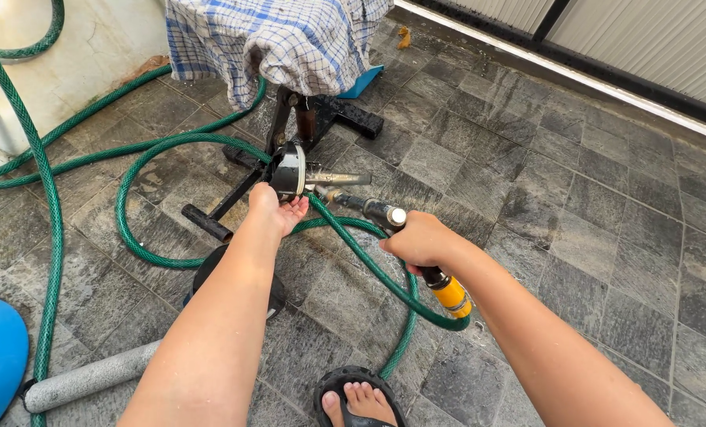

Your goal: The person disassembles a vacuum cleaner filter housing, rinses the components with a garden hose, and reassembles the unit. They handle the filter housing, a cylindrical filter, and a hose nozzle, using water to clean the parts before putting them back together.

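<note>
The green garden hose point(171, 261) loops across the wet stone floor point(574, 198) and runs up under my right hand point(420, 239), which is closed around its spray nozzle point(385, 213), yellow connector point(453, 296) trailing behind my wrist. Just ahead, my left hand point(278, 209) lies palm up, fingers loosely curled, cupping the round black part point(288, 170) of the metal frame point(290, 142) under a checked cloth point(282, 39).

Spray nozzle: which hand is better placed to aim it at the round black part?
Right. The right hand already grips the spray nozzle, which points toward the round black part; the left hand is busy cupping that part from below.
</note>
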